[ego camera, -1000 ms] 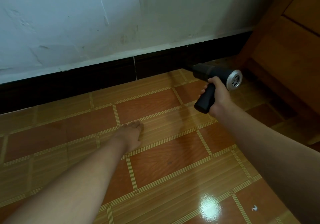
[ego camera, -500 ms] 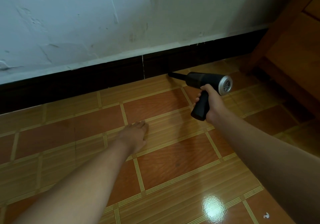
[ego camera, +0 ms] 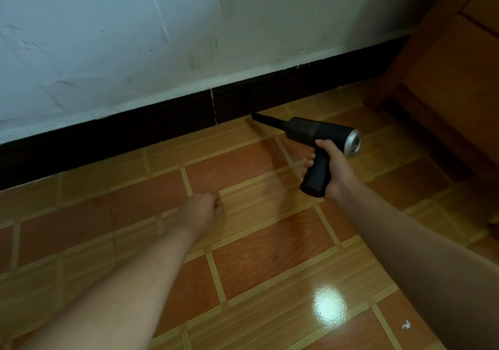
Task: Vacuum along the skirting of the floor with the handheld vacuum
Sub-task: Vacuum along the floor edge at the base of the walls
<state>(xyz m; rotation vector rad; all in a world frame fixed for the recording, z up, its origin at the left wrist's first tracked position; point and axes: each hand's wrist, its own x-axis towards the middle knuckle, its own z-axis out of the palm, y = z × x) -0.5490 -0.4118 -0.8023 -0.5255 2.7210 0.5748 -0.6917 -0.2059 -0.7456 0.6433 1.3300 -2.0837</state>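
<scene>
- R hand (ego camera: 334, 171) grips the pistol handle of the handheld vac (ego camera: 321, 136). Fingers are wrapped round the front of the grip, thumb up top just under the barrel.
- Vac has a black body w/ a silver vented end cap facing right. The barrel tips slightly down toward its front end.
- Its thin black nozzle (ego camera: 266, 120) points up-left in frame at the skirting (ego camera: 162, 125). The tip sits at the foot of the board, where it meets the floor (ego camera: 256, 241). Touching or just short, can't tell.
- Nozzle tip is just right of a pale vertical seam (ego camera: 213, 103) in the skirting.
- L hand (ego camera: 201, 212) is down at the floor, well left of the vac & nearer the camera. Fingers are curled under into a fist w/ nothing in it, knuckles toward the wall (ego camera: 135, 39).
- Skirting is dark, nearly black, and runs diag. from lower left to upper right under the white, scuffed wall.
- Floor is glossy orange-brown tile w/ pale striped bands between the tiles.
- Wooden unit (ego camera: 445, 66), orange-brown, stands at the right end of the skirting, beyond the vac.
- A bright glare patch (ego camera: 329, 305) shows on the tile between the two forearms, low in frame.
- A small white scrap (ego camera: 405, 324) lies on the floor to the right of the glare, beside the R forearm.
</scene>
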